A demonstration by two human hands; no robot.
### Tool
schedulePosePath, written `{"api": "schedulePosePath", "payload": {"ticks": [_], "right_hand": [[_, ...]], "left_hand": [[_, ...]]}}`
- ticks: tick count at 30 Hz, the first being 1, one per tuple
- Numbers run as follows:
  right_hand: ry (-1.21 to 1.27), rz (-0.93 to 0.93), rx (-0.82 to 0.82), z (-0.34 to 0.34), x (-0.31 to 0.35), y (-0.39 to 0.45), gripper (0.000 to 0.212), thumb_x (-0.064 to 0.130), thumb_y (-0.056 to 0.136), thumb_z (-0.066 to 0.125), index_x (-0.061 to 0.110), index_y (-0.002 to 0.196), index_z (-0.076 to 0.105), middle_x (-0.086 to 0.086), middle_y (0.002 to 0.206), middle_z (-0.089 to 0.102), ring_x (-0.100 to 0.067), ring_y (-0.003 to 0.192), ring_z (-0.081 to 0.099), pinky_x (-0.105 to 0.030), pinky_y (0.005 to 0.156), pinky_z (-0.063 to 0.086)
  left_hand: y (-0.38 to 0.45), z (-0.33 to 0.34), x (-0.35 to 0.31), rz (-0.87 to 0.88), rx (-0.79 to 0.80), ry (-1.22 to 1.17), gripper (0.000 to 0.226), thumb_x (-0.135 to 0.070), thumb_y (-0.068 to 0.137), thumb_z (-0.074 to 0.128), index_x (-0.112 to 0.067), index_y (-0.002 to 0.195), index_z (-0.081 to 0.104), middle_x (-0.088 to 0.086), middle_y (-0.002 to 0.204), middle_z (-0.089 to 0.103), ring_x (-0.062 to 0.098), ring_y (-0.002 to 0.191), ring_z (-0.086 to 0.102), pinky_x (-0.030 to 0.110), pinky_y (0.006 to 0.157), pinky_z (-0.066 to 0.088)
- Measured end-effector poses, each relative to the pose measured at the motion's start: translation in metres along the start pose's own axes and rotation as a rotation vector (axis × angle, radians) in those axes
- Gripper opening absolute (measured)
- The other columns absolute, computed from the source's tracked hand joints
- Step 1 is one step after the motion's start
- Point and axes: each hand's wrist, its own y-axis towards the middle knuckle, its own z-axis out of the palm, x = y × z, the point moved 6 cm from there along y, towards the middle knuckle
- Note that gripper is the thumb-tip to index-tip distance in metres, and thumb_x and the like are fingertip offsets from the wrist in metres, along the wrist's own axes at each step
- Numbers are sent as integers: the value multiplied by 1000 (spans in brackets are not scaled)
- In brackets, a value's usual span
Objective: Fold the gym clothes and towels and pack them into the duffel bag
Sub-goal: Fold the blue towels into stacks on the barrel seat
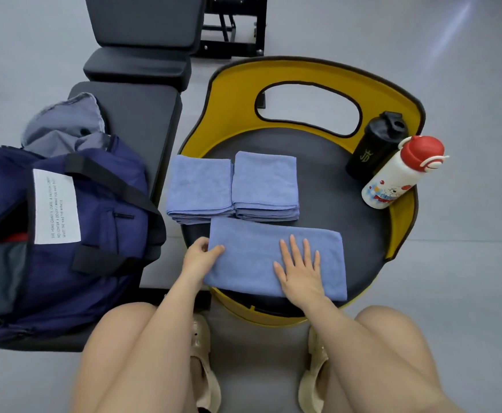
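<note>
A: Going left to right, what sat at nine o'clock?

B: The navy duffel bag [88,222], on the dark bench [151,120], its mouth open toward the left edge, a white label panel facing up. A grey garment [64,126] lay bunched behind it, at about ten o'clock.

A: And the towels?

B: Two folded blue towels lay side by side near the centre: the left folded towel [199,189] overhung the edge of the round seat [327,186], the right folded towel [266,186] touched it. Just toward six o'clock from them lay the long towel [258,257], folded to a strip across the seat's near edge.

A: The hands?

B: The left hand [199,257] pinched the strip's left end, thumb on top, fingers curled beneath. The right hand [299,263] lay flat, fingers spread, pressing the strip's middle, gripping nothing.

A: Farther right?

B: At two o'clock, a black shaker bottle [375,144] stood against the yellow rim [231,93], and touching it leaned a white bottle with a red cap [398,177].
</note>
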Motion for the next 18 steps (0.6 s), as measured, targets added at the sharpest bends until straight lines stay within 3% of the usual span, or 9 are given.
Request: {"api": "schedulePosePath", "payload": {"ticks": [3,6,7,9,11,13,15,16,18], "right_hand": [[18,-32,-8,3,19,1,89,66,63,-37,26,142,-28,6,155,-28,-25,144,-26,-45,114,-18],[9,-68,10,5,38,3,97,67,51,-50,26,137,-31,8,147,-36,-26,143,-26,-45,113,-19],[5,-72,18,5,42,3,89,68,61,-42,26,139,-31,7,149,-35,-27,143,-27,-45,112,-20],[3,-55,62,4,47,4,67,61,91,-10,25,146,-25,4,155,-29,-26,143,-27,-45,112,-20],[51,-41,94,-2,49,4,63,51,101,13,24,151,-14,2,158,-22,-26,144,-24,-44,114,-18],[222,-41,48,-14,52,5,61,45,102,27,18,154,10,-2,161,-2,-25,148,-8,-40,117,-9],[554,-5,-63,-32,54,4,46,34,100,44,12,140,46,-6,150,39,-22,141,29,-34,116,16],[730,30,-97,-39,55,3,36,29,98,50,11,127,59,-6,135,56,-21,128,47,-32,109,31],[1070,87,-87,-50,59,0,22,24,96,55,9,102,70,-7,101,70,-20,95,65,-34,86,49]], "left_hand": [[-7,-12,-5,60,-69,-55,19,-12,89,60,-16,75,49,-1,76,56,16,70,52,27,60,38],[-9,-27,-7,133,-140,-64,22,-13,87,62,-20,72,49,-3,74,57,18,73,52,32,67,40],[-10,-30,-9,154,-146,-61,21,-16,85,64,-22,72,49,-3,75,58,19,75,54,34,71,41],[-14,-30,-12,196,-127,-63,18,-21,81,65,-24,73,50,-4,76,60,19,76,55,35,72,42],[-21,-26,-18,236,-104,-52,16,-25,80,64,-25,74,50,-6,76,61,18,74,55,34,70,42],[-26,-21,-26,276,-96,-44,17,-26,79,65,-25,74,49,-8,74,60,14,71,54,33,68,41],[-29,-16,-32,298,-87,-38,21,-19,84,66,-23,74,49,-8,73,58,11,70,52,32,69,40],[-31,-12,-35,311,-72,-32,21,-18,86,65,-22,74,49,-7,72,57,11,69,51,31,69,40],[-34,-1,-40,336,-25,-5,22,-19,87,65,-22,74,47,-6,72,53,11,69,49,30,69,38]]}}
